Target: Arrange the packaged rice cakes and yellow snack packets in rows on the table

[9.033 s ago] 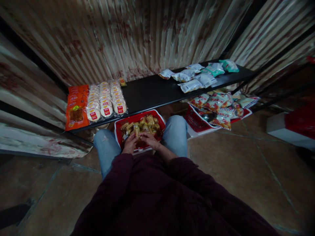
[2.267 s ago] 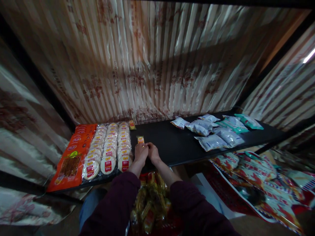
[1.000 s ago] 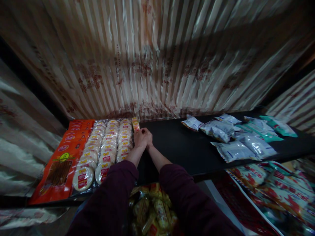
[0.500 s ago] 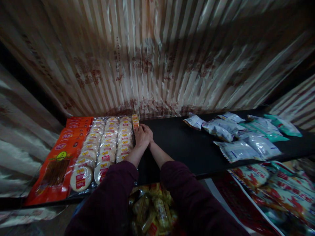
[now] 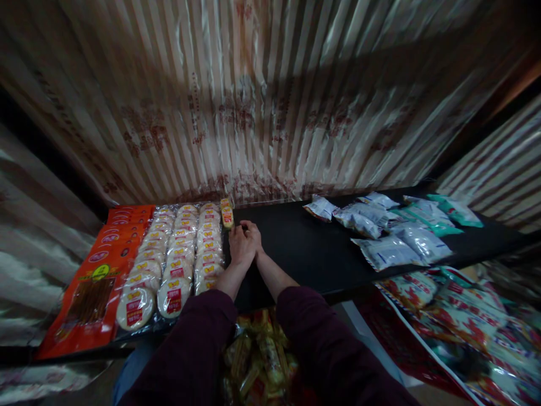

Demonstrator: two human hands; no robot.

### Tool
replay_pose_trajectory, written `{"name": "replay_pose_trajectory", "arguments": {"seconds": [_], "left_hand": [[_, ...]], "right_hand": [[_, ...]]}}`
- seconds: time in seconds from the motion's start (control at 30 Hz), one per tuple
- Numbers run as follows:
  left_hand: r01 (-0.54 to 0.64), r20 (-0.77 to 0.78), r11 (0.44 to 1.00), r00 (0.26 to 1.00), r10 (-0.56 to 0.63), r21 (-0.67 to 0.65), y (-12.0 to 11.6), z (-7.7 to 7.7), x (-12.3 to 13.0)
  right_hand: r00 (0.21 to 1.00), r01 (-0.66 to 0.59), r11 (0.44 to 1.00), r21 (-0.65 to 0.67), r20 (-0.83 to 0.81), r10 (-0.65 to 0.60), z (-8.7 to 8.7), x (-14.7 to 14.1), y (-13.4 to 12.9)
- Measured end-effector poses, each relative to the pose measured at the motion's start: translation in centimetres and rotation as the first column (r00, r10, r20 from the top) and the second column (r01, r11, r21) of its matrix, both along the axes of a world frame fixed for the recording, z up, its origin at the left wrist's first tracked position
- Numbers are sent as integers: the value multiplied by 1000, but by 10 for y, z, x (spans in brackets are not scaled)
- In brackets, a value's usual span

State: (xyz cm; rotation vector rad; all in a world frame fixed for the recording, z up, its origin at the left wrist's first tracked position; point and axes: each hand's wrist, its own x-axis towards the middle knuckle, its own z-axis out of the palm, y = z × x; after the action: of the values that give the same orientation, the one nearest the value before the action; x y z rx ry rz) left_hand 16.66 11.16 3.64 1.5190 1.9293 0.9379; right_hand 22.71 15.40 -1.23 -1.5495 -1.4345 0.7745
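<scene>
My left hand (image 5: 242, 246) and my right hand (image 5: 254, 235) are pressed together over the black shelf (image 5: 291, 231), fingers curled inward. Whatever they hold, if anything, is hidden between them. Just beyond the fingertips is a short column of small yellow wrapped snacks (image 5: 227, 215), apart from my fingers. To the left of my hands, three rows of round white rice crackers (image 5: 208, 242) in clear wrappers overlap one another. An open bag of gold-wrapped snacks (image 5: 266, 355) sits below the shelf edge, between my forearms.
Orange snack packets (image 5: 95, 276) overlap along the shelf's left end. Silver-white packets (image 5: 391, 251) and green-and-white packets (image 5: 456, 210) lie scattered on the right. Below them is a large red-edged bag of printed packets (image 5: 473, 310). A striped plastic sheet (image 5: 253, 129) hangs behind.
My joined hands have drawn back slightly from the yellow wrapped snacks, so more of that column shows. The camera has turned a little to the right.
</scene>
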Motion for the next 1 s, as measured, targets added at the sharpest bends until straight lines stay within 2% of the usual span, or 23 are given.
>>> {"name": "replay_pose_trajectory", "arguments": {"seconds": [0.17, 0.33, 0.5, 0.67, 0.77, 0.87, 0.9, 0.93, 1.0], "left_hand": [[7, 70, 998, 998, -3, -55, -36, 6, 4], [73, 69, 997, 995, -70, -33, -86, 4, -1], [136, -33, 988, 990, -133, 73, -135, -7, -6], [310, -200, 935, 940, -276, 169, -191, -22, -21], [455, -280, 878, 870, -405, 146, -231, -44, -41], [544, -351, 839, 784, -512, -8, -262, -74, -64], [524, -378, 849, 775, -506, -65, -269, -83, -70], [456, -408, 882, 787, -463, -122, -273, -91, -76], [331, -451, 917, 799, -399, -225, -275, -103, -84]], "right_hand": [[994, -105, 994, 17, 43, 104, 6, 10, -30], [963, -266, 961, 70, 57, 262, 11, 18, -73], [958, -257, 964, 67, 146, 246, 15, 18, -125], [962, -207, 967, 151, 210, 174, 15, 11, -188], [948, -218, 953, 211, 279, 155, -4, 8, -239], [898, -260, 960, 103, 391, 201, -37, 12, -285], [889, -203, 978, 38, 427, 168, -48, 15, -295], [877, -130, 991, -41, 461, 134, -56, 18, -302], [855, 13, 989, -150, 515, 67, -66, 24, -306]]}}
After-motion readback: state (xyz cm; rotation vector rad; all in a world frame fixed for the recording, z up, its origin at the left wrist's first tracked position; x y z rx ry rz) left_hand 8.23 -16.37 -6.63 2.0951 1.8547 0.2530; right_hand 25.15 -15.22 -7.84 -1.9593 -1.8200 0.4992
